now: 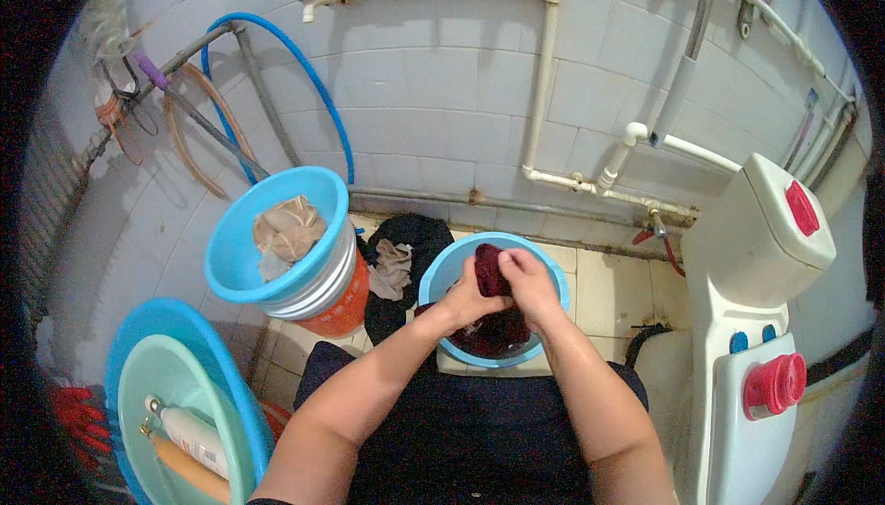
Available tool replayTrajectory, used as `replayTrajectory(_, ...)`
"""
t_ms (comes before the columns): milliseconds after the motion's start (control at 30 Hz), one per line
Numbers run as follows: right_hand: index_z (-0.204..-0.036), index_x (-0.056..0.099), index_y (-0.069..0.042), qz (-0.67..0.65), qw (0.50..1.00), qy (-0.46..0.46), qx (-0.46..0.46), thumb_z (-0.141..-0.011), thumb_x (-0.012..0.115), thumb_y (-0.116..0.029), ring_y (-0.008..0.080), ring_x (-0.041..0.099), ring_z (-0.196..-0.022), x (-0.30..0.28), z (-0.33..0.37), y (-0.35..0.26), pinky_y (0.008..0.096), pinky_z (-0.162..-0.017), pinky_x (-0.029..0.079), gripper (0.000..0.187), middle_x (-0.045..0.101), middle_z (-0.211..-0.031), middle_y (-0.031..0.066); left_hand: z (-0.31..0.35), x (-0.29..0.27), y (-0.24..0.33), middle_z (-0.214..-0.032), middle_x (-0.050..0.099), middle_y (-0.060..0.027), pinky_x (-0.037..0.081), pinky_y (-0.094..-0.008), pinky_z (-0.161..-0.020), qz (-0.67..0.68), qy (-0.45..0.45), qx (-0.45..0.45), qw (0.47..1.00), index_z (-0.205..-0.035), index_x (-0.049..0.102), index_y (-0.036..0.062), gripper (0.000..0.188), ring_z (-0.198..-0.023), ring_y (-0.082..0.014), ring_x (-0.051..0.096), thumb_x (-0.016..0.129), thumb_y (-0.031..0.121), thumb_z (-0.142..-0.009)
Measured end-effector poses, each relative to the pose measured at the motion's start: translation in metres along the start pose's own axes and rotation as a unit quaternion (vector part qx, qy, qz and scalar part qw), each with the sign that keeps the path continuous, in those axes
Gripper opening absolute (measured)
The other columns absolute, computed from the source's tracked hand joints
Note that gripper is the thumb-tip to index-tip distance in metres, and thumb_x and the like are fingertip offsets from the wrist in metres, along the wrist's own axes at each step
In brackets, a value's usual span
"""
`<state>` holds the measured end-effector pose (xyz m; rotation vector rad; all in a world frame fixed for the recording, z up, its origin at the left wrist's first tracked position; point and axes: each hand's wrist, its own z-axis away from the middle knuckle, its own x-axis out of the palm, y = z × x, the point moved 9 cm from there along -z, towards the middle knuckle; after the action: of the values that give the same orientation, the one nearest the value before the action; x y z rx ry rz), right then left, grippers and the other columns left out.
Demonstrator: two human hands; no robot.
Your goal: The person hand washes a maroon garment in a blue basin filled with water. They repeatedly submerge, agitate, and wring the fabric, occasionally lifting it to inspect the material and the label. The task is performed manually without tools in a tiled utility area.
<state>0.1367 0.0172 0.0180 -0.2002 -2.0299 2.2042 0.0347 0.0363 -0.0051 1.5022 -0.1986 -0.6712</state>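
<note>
A dark red wet-looking cloth is bunched up between my two hands above a light blue basin. My left hand has its fingers closed around the cloth's lower left side. From the other side my right hand grips it, thumb toward the top. More dark red fabric lies in the basin below, partly covered by my hands and wrists. Whether it is one piece with the held cloth, I cannot tell.
Left of the basin stands an orange-and-white bucket topped by a blue basin of beige cloth. Black fabric lies between. Nested tubs with bottles sit at lower left. A toilet stands right; pipes line the wall.
</note>
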Motion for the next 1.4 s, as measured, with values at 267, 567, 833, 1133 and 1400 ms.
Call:
replayTrajectory(267,-0.106,0.057,-0.002,0.177,0.974,0.012,-0.140,-0.089,0.053,-0.018,0.0139,0.054,-0.088,-0.032,0.000,-0.062,0.0267,-0.081,0.042,0.024,0.061,-0.098,0.0074,-0.009,-0.054,-0.023,-0.105,0.058,-0.0096,0.047,-0.0382,-0.082,0.345,0.181,-0.166,0.906,-0.119,0.047,0.0083,0.038,-0.094,-0.0225,0.057,0.055,0.009,-0.081)
replayTrajectory(567,-0.113,0.053,-0.003,0.077,0.991,0.069,-0.087,-0.089,0.054,-0.017,0.0153,0.052,-0.096,-0.080,-0.004,-0.048,0.0283,-0.087,0.040,0.029,0.058,-0.101,0.0059,-0.075,-0.063,0.134,-0.104,0.061,-0.0131,0.044,-0.0443,-0.089,0.461,-0.015,0.058,0.886,-0.103,0.056,0.0020,0.023,-0.097,-0.0284,0.058,0.051,0.018,-0.087)
replayTrajectory(833,-0.113,0.052,-0.003,0.047,0.988,0.142,-0.035,-0.086,0.056,-0.016,0.0180,0.055,-0.090,-0.110,-0.020,-0.020,0.0304,-0.082,0.044,0.030,0.055,-0.105,0.0106,-0.095,-0.028,0.028,-0.107,0.061,-0.0113,0.043,-0.0417,-0.092,0.486,-0.030,-0.019,0.873,-0.106,0.056,0.0029,0.028,-0.100,-0.0260,0.057,0.054,0.023,-0.087)
replayTrajectory(1133,-0.127,0.043,-0.014,0.544,0.832,-0.111,-0.004,-0.075,0.067,-0.035,0.0377,0.039,-0.119,-0.023,-0.091,0.112,0.0471,-0.095,0.038,0.061,0.035,-0.134,0.0191,-0.093,-0.010,-0.177,-0.139,0.030,-0.0159,0.031,-0.0484,-0.100,-0.416,0.071,0.007,0.906,-0.129,0.042,0.0173,0.057,-0.126,-0.0387,0.029,0.060,0.012,-0.075)
replayTrajectory(1400,-0.143,0.010,-0.028,0.699,0.659,-0.276,0.043,-0.064,0.064,-0.064,0.0357,-0.005,-0.136,0.010,-0.089,0.247,0.0716,-0.096,0.010,0.103,-0.004,-0.149,0.0098,-0.089,0.050,-0.256,-0.150,-0.005,-0.0077,0.006,-0.0672,-0.100,-0.501,-0.166,-0.168,0.833,-0.142,0.012,0.0320,0.073,-0.136,-0.0352,-0.006,0.054,0.024,-0.083)
